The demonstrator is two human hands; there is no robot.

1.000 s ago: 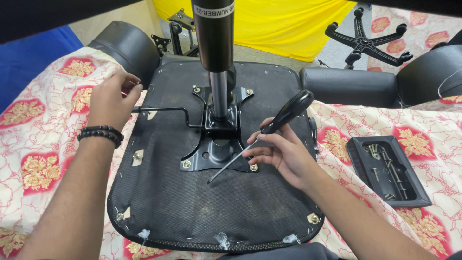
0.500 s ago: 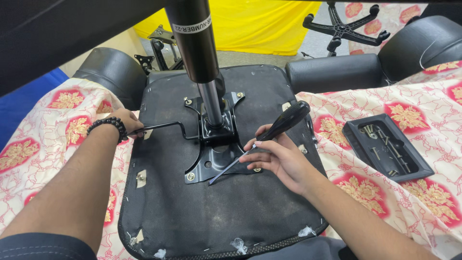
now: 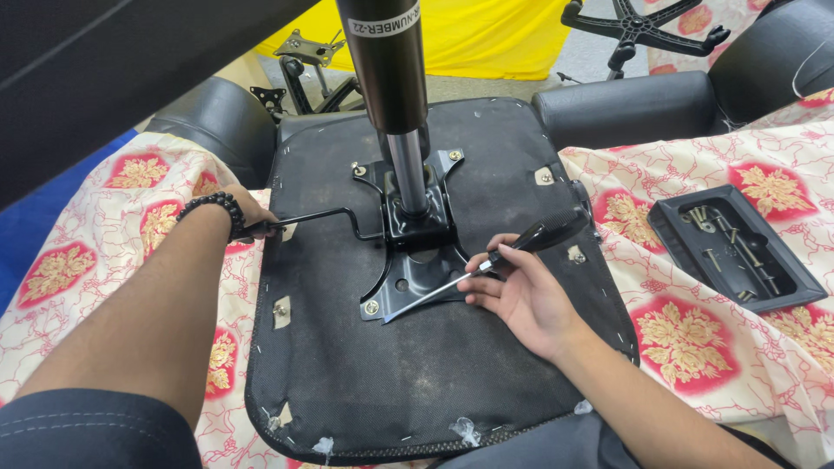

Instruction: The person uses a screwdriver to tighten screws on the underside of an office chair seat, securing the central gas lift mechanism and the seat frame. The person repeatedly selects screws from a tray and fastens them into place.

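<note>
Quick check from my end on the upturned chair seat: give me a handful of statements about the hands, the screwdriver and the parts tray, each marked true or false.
1. The right hand holds a black-handled screwdriver. True.
2. The screwdriver tip is at the front edge of the metal mounting plate. True.
3. The left hand rests on the gas cylinder. False: it grips the end of the black lever at the seat's left edge.
4. The black tray on the right is empty. False: it holds screws.
5. The seat base lies on a plain blue cloth. False: the cloth is cream with red floral patterns.
</note>
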